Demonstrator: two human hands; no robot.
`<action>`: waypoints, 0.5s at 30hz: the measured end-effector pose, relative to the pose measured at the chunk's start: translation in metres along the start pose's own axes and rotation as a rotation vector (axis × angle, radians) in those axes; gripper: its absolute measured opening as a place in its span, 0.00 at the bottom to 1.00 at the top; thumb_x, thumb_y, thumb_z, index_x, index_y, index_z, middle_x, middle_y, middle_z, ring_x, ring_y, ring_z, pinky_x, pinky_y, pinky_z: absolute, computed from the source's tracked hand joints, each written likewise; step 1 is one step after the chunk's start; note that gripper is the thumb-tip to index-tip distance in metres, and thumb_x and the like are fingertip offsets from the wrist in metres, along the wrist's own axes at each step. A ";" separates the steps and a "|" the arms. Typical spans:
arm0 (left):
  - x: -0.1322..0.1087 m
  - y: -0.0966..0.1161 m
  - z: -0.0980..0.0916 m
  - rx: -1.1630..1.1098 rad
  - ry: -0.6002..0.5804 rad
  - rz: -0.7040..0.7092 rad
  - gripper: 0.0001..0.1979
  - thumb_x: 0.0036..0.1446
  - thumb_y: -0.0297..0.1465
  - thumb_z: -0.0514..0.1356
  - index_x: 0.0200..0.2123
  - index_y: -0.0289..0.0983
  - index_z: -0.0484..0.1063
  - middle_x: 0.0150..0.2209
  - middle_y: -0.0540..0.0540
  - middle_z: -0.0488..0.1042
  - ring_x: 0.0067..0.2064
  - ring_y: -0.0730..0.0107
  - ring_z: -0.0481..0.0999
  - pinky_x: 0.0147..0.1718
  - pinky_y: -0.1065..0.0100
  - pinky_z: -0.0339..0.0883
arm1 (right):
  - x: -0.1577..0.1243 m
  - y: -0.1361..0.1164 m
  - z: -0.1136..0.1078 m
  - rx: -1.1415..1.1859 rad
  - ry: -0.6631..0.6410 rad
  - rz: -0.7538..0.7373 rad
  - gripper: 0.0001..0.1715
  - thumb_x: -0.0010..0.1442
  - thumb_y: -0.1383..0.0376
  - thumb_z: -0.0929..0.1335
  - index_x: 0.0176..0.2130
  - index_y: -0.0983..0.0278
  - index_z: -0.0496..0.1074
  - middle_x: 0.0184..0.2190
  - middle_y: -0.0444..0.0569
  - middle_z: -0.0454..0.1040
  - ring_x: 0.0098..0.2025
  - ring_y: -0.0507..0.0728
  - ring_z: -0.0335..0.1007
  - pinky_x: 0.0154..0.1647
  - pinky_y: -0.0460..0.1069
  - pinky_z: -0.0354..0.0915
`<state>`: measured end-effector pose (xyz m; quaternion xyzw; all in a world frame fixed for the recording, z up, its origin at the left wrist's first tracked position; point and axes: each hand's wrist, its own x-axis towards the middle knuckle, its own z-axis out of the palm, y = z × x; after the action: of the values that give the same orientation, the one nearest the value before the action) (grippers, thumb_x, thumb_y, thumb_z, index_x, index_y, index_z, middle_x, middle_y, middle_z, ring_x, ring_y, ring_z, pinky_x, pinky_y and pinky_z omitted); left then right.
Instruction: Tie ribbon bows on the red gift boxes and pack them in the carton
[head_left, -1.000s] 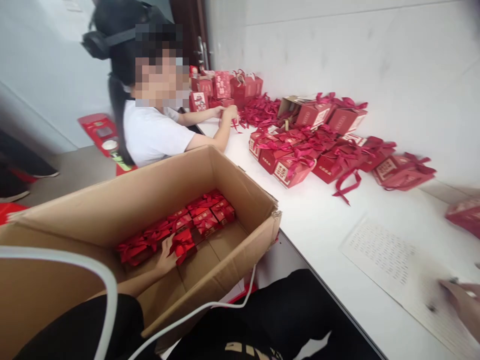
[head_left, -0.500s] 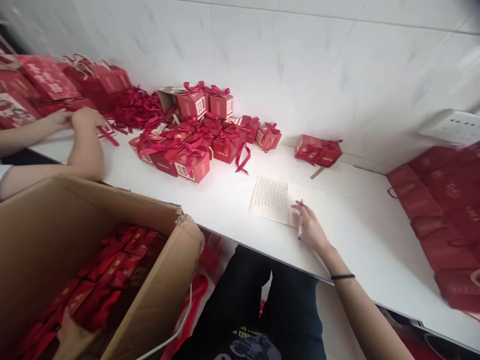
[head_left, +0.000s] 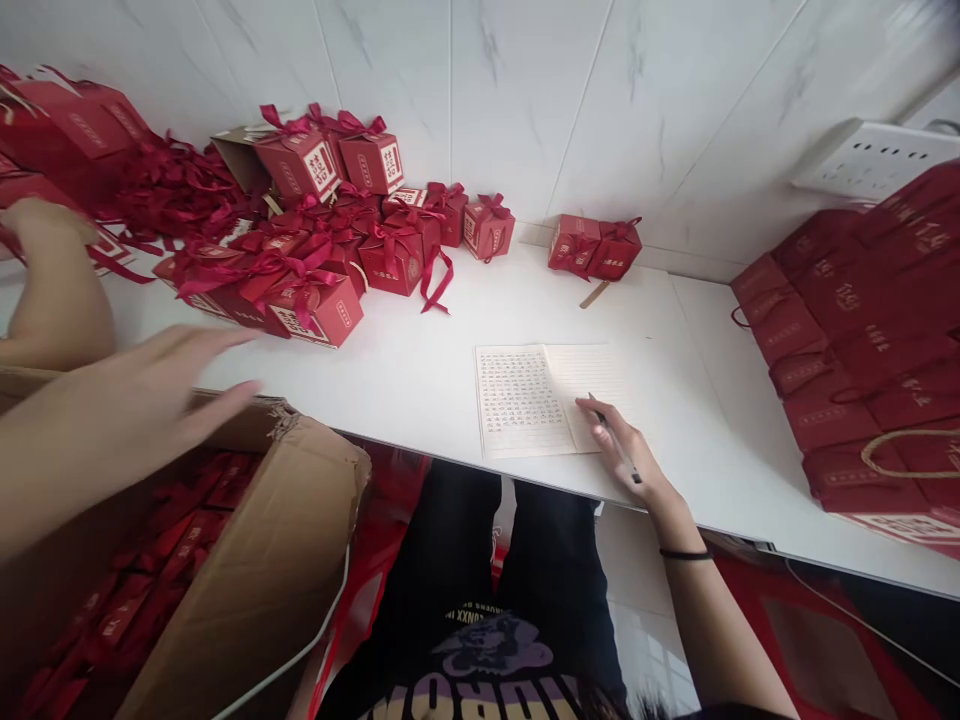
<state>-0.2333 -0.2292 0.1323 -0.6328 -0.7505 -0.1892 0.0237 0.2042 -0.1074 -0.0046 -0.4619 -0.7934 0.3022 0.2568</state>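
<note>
My right hand [head_left: 636,462] rests at the notebook's right page with a pen [head_left: 611,432] held in its fingers. The open notebook [head_left: 517,405] has a left page full of rows of handwriting, while the right page is ruled and partly covered by the hand. My left hand [head_left: 142,410], slightly blurred, is raised above the cardboard box [head_left: 300,510], fingers stretched out and thumb apart, holding nothing. Inside that box lie red gift boxes [head_left: 169,540] with ribbons. Just beyond my left fingertips, more red gift boxes [head_left: 322,310] with bows are heaped on the white table [head_left: 420,380].
Two red boxes [head_left: 596,247] sit by the tiled wall. Stacked red bags [head_left: 847,340] stand at the right beneath a power strip [head_left: 870,160]. Another person's arm [head_left: 56,270] reaches in at the far left, near a pile of red ribbons [head_left: 184,195].
My left hand has come up out of the cardboard box, empty. My right hand still holds the pen, now tilted differently. The view has shifted to the right.
</note>
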 end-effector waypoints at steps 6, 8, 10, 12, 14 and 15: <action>0.109 0.133 0.101 0.089 -0.523 0.558 0.15 0.58 0.30 0.51 0.47 0.37 0.71 0.45 0.45 0.73 0.45 0.62 0.73 0.45 0.64 0.64 | 0.001 -0.032 0.020 0.179 0.222 -0.065 0.36 0.63 0.40 0.53 0.46 0.63 0.70 0.40 0.55 0.74 0.43 0.61 0.72 0.44 0.57 0.69; 0.132 0.169 0.147 -0.038 -0.515 0.555 0.12 0.58 0.30 0.52 0.42 0.35 0.73 0.40 0.43 0.74 0.42 0.63 0.73 0.42 0.66 0.63 | 0.002 -0.050 0.038 0.278 0.184 -0.017 0.29 0.63 0.43 0.57 0.42 0.63 0.70 0.35 0.52 0.75 0.38 0.59 0.73 0.39 0.55 0.70; 0.140 0.192 0.186 -0.135 -0.407 0.499 0.11 0.59 0.30 0.52 0.38 0.34 0.73 0.39 0.42 0.73 0.42 0.63 0.72 0.42 0.66 0.62 | 0.005 -0.065 0.056 0.371 0.196 0.082 0.21 0.62 0.48 0.62 0.38 0.63 0.70 0.31 0.50 0.75 0.34 0.58 0.73 0.35 0.52 0.70; 0.137 0.203 0.214 -0.264 -0.335 0.430 0.12 0.60 0.31 0.51 0.37 0.34 0.72 0.38 0.42 0.73 0.39 0.65 0.72 0.39 0.68 0.62 | 0.009 -0.074 0.070 0.446 0.223 0.144 0.16 0.60 0.52 0.66 0.35 0.62 0.69 0.29 0.48 0.75 0.32 0.57 0.73 0.33 0.51 0.69; 0.131 0.205 0.230 -0.377 -0.300 0.367 0.11 0.61 0.31 0.49 0.35 0.35 0.71 0.35 0.44 0.73 0.35 0.68 0.70 0.34 0.69 0.60 | 0.014 -0.077 0.079 0.504 0.239 0.174 0.14 0.59 0.54 0.66 0.34 0.62 0.68 0.28 0.47 0.75 0.32 0.56 0.73 0.33 0.50 0.68; 0.128 0.205 0.235 -0.420 -0.295 0.342 0.11 0.61 0.32 0.49 0.34 0.35 0.70 0.33 0.45 0.72 0.32 0.69 0.69 0.32 0.69 0.59 | 0.016 -0.076 0.081 0.516 0.242 0.195 0.14 0.60 0.54 0.66 0.34 0.62 0.68 0.27 0.47 0.74 0.31 0.55 0.72 0.32 0.50 0.68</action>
<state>-0.0142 -0.0085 0.0015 -0.7616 -0.5729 -0.2396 -0.1855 0.0970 -0.1424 -0.0033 -0.4880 -0.6058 0.4601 0.4280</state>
